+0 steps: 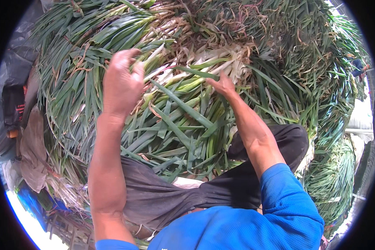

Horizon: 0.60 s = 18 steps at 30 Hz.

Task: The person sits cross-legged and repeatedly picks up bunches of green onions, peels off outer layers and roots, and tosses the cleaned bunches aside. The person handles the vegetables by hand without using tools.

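Green onions with long green leaves [175, 125] lie in a heap before me, over and between my crossed legs. My left hand [123, 78] is raised above the leaves at the left, its fingers curved and apart, with nothing seen in it. My right hand [222, 83] reaches to the white stalks [229, 65] near the middle; a green leaf runs by its fingertips, and whether the fingers grip anything cannot be told. Dry brown roots and husks [245, 51] hang at the ends of the stalks.
Large piles of green onions [293, 34] rise ahead and to the right, with another bundle [331, 181] at the lower right. Grey plastic sheeting [14, 68] and a brownish cloth [33, 150] are at the left. Part of another person [359, 67] shows at the far right edge.
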Each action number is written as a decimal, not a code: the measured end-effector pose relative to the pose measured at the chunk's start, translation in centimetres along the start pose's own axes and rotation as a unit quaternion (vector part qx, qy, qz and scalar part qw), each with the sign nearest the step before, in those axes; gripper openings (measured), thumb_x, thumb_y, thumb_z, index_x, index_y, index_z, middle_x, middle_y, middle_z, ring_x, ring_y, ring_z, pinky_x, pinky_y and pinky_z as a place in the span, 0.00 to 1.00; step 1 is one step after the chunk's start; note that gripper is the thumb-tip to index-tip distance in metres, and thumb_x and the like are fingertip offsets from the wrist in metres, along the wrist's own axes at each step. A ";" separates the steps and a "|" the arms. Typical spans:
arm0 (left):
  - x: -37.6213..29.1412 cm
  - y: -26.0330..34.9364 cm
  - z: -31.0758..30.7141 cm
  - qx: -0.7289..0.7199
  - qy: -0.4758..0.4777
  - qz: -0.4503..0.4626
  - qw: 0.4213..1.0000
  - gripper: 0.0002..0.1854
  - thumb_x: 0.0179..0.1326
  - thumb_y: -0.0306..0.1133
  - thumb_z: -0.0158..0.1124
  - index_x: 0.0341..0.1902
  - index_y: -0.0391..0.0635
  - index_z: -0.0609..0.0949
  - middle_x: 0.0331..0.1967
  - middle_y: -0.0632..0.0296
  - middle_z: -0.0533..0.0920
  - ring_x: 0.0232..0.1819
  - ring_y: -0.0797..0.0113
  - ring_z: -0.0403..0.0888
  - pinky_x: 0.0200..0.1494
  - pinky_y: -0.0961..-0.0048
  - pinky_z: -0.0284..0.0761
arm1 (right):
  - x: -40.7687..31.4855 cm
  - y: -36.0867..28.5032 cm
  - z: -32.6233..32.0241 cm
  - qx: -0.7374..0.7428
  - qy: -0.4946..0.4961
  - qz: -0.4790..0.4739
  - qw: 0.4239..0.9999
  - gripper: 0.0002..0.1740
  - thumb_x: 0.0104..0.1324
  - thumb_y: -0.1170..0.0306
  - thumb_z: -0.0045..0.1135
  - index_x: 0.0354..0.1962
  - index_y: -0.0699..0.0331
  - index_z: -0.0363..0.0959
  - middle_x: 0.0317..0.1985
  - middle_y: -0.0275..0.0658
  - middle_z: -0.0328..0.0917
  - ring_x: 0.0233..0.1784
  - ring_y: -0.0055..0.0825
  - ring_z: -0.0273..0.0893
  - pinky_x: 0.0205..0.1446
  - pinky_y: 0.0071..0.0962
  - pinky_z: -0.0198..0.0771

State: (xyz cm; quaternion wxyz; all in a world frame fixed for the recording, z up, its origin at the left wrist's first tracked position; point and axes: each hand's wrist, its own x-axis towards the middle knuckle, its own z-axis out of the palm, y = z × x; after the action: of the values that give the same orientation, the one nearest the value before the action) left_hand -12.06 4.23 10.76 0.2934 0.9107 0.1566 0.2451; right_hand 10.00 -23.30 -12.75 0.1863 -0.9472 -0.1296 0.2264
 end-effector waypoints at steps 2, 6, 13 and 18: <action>1.6 -1.3 -0.3 -0.003 0.017 -0.066 0.998 0.19 0.70 0.29 0.62 0.61 0.35 0.80 0.50 0.50 0.86 0.49 0.64 0.87 0.55 0.69 0.80 | -1.7 -3.1 3.7 -0.086 -0.064 0.038 0.994 0.59 0.61 0.22 0.45 0.69 0.64 0.67 0.67 0.56 0.71 0.74 0.57 0.64 0.77 0.59 0.55; 1.6 -2.0 0.2 -0.017 0.005 -0.093 0.996 0.19 0.67 0.28 0.62 0.60 0.36 0.81 0.52 0.47 0.84 0.49 0.57 0.87 0.56 0.63 0.80 | -12.9 -10.9 8.6 -0.139 -0.093 -0.065 0.984 0.56 0.54 0.32 0.67 0.66 0.67 0.66 0.72 0.78 0.49 0.70 0.73 0.61 0.69 0.64 0.63; 2.5 -0.9 2.2 -0.029 -0.069 -0.057 0.996 0.20 0.68 0.30 0.62 0.61 0.34 0.81 0.53 0.46 0.85 0.50 0.60 0.87 0.56 0.67 0.80 | -18.8 -7.1 11.4 -0.098 -0.149 -0.248 0.952 0.16 0.55 0.69 0.61 0.42 0.63 0.77 0.46 0.56 0.80 0.43 0.54 0.83 0.40 0.49 0.80; 2.2 -0.3 2.4 -0.037 -0.121 -0.071 0.989 0.21 0.67 0.31 0.61 0.60 0.33 0.80 0.55 0.47 0.85 0.51 0.59 0.87 0.58 0.66 0.78 | -16.1 -4.1 -2.5 -0.257 -0.428 -0.230 0.836 0.12 0.60 0.67 0.61 0.35 0.68 0.83 0.34 0.50 0.85 0.41 0.46 0.86 0.43 0.44 0.80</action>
State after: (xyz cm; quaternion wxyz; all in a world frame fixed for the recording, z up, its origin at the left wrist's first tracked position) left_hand -8.99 4.32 9.70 0.3605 0.9086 0.1750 0.1174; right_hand -3.42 -25.70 -2.89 -0.0917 -0.7128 -0.4637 0.5182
